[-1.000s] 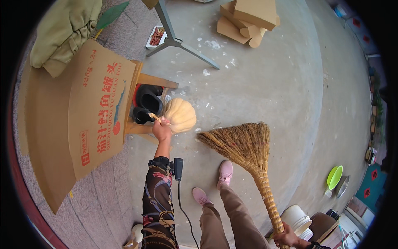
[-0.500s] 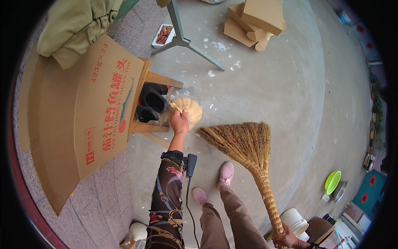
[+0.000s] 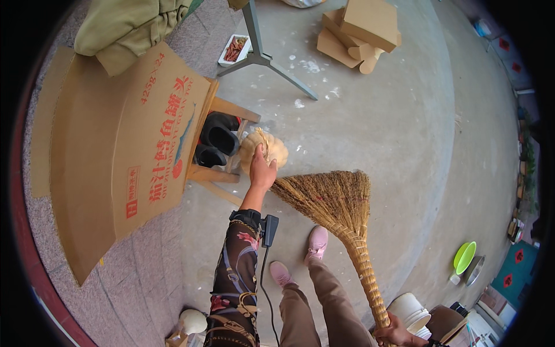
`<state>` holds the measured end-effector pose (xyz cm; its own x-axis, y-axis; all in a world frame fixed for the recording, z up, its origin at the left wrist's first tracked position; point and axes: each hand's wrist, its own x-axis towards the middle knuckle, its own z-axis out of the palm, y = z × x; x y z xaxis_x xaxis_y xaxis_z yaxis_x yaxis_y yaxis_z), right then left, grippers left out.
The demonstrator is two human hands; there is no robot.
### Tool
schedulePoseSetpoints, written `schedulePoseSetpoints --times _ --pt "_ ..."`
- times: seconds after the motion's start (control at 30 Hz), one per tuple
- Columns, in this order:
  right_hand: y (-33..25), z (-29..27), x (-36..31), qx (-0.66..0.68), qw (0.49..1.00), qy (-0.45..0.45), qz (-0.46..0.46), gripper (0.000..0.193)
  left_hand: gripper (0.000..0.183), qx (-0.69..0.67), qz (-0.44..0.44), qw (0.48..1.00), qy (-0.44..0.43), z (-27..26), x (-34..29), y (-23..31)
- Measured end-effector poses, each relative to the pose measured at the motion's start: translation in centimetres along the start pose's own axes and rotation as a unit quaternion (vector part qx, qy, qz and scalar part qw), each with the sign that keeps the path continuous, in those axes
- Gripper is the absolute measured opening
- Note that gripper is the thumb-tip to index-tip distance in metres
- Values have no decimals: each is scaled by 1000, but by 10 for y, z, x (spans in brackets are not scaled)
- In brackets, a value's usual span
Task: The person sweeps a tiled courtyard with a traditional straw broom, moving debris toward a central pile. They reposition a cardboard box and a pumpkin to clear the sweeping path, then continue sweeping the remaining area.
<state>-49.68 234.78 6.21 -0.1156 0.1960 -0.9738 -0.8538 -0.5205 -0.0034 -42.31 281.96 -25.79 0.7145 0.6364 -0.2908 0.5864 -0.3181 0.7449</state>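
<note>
My left hand [image 3: 263, 174] is at the near side of a pale, ribbed pumpkin [image 3: 274, 151], its thumb pressed on the skin below the dry stem and its other fingers partly hidden. The pumpkin is beside the wooden stool [image 3: 215, 174] with black boots [image 3: 221, 139] underneath. Down at the lower right, my right hand [image 3: 393, 332] is closed around the handle of a straw broom [image 3: 341, 199]. The broom's bristles fan out to the left, their tip close to the pumpkin and my left wrist.
A large flattened cardboard sheet [image 3: 95, 156] covers the stool, with an olive garment [image 3: 124, 29] at its far end. Ahead are a grey metal stand [image 3: 261, 59], a white tray of dried red pods [image 3: 245, 53] and cardboard boxes [image 3: 370, 24]. White buckets [image 3: 409, 309] stand at lower right.
My left hand has shifted from the pumpkin's stem to its near side, and the pumpkin has turned slightly. The broom stays almost where it was. The view has moved a little.
</note>
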Motion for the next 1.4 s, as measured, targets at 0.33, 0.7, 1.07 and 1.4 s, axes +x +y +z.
schedulePoseSetpoints --times 0.33,0.7,1.07,1.4 --pt "26 3 20 21 999 33 -25 43 57 125 -76 985 -94 -74 -111 -111" --pt "131 18 114 14 999 29 14 45 55 290 24 956 -41 -79 -27 -283" --pt "156 45 158 27 994 103 22 37 41 360 24 927 -100 -29 81 -369" --pt "189 28 170 -20 990 132 55 40 65 410 -104 894 -146 -61 46 -378"
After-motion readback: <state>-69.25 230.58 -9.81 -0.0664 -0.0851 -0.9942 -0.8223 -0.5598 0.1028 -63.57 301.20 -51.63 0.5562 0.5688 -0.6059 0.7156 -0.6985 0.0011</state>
